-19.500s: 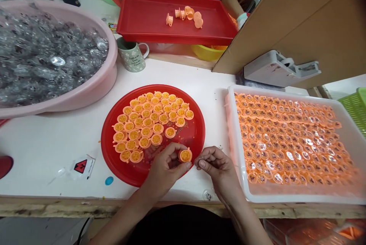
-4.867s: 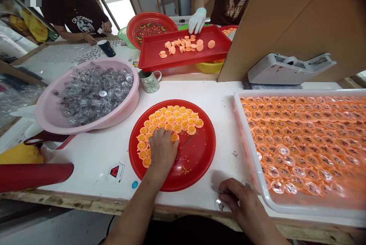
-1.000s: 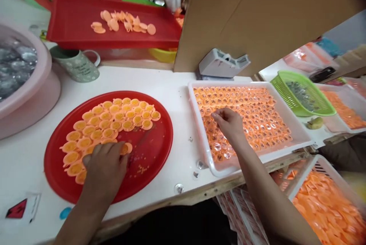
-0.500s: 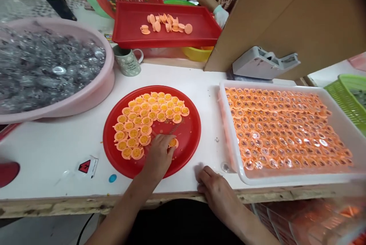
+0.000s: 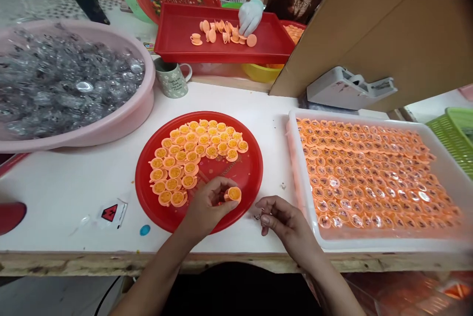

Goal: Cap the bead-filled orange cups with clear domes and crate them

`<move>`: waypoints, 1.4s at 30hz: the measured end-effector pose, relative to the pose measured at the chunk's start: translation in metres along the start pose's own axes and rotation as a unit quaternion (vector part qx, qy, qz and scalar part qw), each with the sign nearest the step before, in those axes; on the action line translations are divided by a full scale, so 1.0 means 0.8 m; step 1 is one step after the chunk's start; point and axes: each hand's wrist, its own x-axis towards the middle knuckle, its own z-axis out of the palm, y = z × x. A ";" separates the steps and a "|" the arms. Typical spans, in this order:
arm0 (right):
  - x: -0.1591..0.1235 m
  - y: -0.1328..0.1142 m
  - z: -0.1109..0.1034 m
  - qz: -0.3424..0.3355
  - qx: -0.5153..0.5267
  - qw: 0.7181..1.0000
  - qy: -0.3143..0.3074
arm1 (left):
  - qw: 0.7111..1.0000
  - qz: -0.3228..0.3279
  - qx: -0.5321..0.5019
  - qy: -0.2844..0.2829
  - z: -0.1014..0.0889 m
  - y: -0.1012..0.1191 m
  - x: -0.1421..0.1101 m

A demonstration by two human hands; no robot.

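My left hand is closed on a small orange toy teacup with a yellow inside, over the right part of the round red tray. Several more orange cups on saucers sit in an arc on that tray, upright and close together. To the right of the tray, my right hand is just above the white table, its thumb and fingers pinched around something small and see-through that I cannot make out. Nearby stands a white bin filled with rows of orange cups under shiny clear tops.
A pink basin of clear plastic pieces stands left. Behind are a green mug, a red rectangular tray with loose cups, a tape dispenser and a cardboard panel. A co-worker's gloved hand reaches into the rectangular tray.
My left hand has lifted the toy teacup off the round tray and moved slightly right. My right hand has risen and turned, its fingers now showing. The co-worker's gloved hand has come over the rectangular tray.
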 end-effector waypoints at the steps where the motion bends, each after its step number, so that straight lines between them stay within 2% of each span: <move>1: 0.003 -0.003 0.003 -0.007 0.012 1.000 0.003 | 1.000 -0.006 -0.021 -0.006 -0.001 0.002 -0.001; 6: 0.007 -0.004 0.011 -0.040 0.064 0.997 0.007 | 0.993 -0.050 -0.109 -0.005 0.000 0.000 -0.003; 9: 0.006 0.001 0.013 -0.048 0.076 0.996 -0.003 | 0.989 -0.052 -0.136 -0.010 0.003 -0.005 -0.003; 13: 0.007 0.007 0.015 -0.038 0.089 0.995 -0.019 | 0.988 -0.050 -0.143 -0.039 0.004 -0.007 -0.001; 17: 0.014 0.009 0.018 -0.037 0.178 0.983 -0.014 | 0.987 -0.072 -0.144 -0.013 0.004 -0.004 -0.002; 19: 0.018 0.009 0.019 -0.041 0.196 0.980 0.001 | 0.989 -0.070 -0.133 -0.018 0.003 -0.004 -0.002; 25: 0.024 0.011 0.017 -0.027 0.158 0.987 0.030 | 0.989 -0.060 -0.123 -0.050 0.002 -0.007 0.001; 32: 0.028 0.010 0.018 -0.047 0.137 0.989 0.025 | 0.989 -0.060 -0.105 -0.087 0.002 -0.009 -0.001; 42: 0.031 0.012 0.018 -0.030 0.151 0.988 0.031 | 0.992 -0.048 -0.082 -0.082 0.000 -0.011 0.001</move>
